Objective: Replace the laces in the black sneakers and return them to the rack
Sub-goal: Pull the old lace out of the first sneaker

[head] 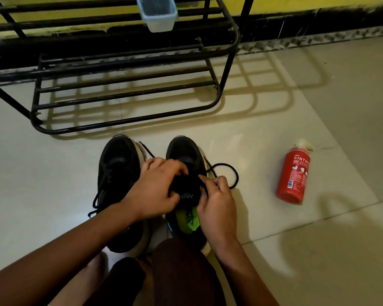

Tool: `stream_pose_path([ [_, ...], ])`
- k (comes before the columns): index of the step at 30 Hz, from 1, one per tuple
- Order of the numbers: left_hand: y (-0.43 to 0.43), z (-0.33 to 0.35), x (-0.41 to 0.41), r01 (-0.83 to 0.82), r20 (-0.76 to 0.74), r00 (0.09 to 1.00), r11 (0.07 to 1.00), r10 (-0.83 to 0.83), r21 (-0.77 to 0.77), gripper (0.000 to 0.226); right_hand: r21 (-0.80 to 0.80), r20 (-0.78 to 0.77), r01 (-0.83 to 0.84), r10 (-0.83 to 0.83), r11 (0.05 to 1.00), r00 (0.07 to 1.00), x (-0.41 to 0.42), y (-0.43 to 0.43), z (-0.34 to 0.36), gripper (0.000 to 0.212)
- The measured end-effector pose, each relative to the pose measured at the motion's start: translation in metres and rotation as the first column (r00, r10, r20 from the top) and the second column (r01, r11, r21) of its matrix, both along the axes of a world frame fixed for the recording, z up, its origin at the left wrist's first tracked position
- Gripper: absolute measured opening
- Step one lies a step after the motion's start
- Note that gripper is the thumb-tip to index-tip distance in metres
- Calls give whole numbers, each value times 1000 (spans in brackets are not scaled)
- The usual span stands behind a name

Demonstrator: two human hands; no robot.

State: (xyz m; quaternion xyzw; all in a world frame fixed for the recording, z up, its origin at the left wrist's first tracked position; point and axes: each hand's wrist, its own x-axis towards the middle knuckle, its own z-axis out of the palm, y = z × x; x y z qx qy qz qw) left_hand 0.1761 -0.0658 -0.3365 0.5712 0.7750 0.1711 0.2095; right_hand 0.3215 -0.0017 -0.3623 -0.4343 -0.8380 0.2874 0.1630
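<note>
Two black sneakers with white soles stand side by side on the floor, toes pointing at the rack. The left sneaker (117, 173) has a black lace trailing off its left side. The right sneaker (184, 151) shows a green insole behind its tongue. My left hand (157, 188) grips the tongue of the right sneaker from the left. My right hand (217, 206) pinches the black lace (234, 173) at the shoe's right edge; that lace loops out onto the floor to the right.
A black metal shoe rack (128, 85) stands just beyond the sneakers, with a pale plastic tub (157, 14) on an upper shelf. A red bottle (293, 175) lies on the tiled floor at the right. My knees are at the bottom edge.
</note>
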Motion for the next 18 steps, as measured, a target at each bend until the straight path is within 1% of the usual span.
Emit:
stream_pose_path([
  [1, 0, 0, -3, -94, 123, 988, 995, 91, 23, 38, 4, 8, 6, -6, 1000, 1000, 0, -1, -1, 36],
  [2, -1, 0, -8, -183, 246, 955, 982, 167, 44, 31, 10, 18, 14, -14, 1000, 1000, 0, -1, -1, 36],
  [3, -1, 0, -12, -280, 387, 891, 958, 237, 57, 23, 18, 28, 23, -24, 1000, 999, 0, -2, -2, 36],
  [4, -1, 0, -16, -362, 530, 799, 931, 284, 48, 17, 24, 34, 31, -32, 999, 999, -1, -2, -2, 36],
  [5, -1, 3, -18, -425, 615, 718, 905, 325, 18, 14, 29, 38, 36, -37, 999, 999, -2, -3, -2, 36],
  [6, -1, 4, -20, -456, 637, 682, 890, 359, -14, 14, 31, 42, 38, -39, 999, 998, -3, -4, -2, 35],
  [7, -2, 2, -23, -446, 566, 728, 894, 388, -40, 12, 34, 46, 39, -40, 999, 998, -4, -4, -2, 35],
  [8, -4, -1, -25, -391, 388, 838, 918, 385, -67, 12, 38, 51, 41, -42, 998, 998, -5, -5, -2, 35],
  [9, -7, -3, -27, -315, 119, 939, 946, 323, -80, 14, 37, 56, 43, -45, 998, 997, -5, -5, -3, 35],
  [10, -9, -3, -29, -255, -98, 964, 965, 249, -57, 14, 31, 59, 44, -46, 999, 997, -5, -5, -3, 35],
  [11, -9, -2, -29, -242, -143, 960, 970, 241, 5, 13, 26, 59, 42, -43, 999, 997, -5, -5, -4, 35],
  [12, -8, 1, -30, -280, -22, 959, 957, 282, 77, 13, 27, 56, 36, -38, 999, 998, -5, -4, -4, 35],
  [13, -7, 6, -29, -371, 217, 915, 921, 341, 120, 15, 26, 55, 29, -30, 999, 998, -4, -4, -4, 35],
  [14, -5, 11, -27, -481, 492, 785, 871, 376, 102, 21, 21, 55, 21, -22, 1000, 998, -4, -4, -4, 36],
  [15, -3, 15, -25, -561, 724, 590, 826, 359, 48, 26, 14, 55, 15, -15, 1000, 998, -5, -4, -3, 37],
  [16, -1, 18, -24, -598, 854, 406, 801, 326, -22, 28, 7, 57, 11, -12, 1000, 998, -5, -4, -3, 37],
  [17, -2, 19, -24, -598, 893, 322, 799, 315, -66, 28, 5, 60, 12, -12, 1000, 998, -5, -4, -2, 38],
  [18, -3, 19, -25, -578, 876, 350, 813, 332, -77, 27, 6, 59, 15, -15, 1000, 998, -5, -4, -2, 37],
])
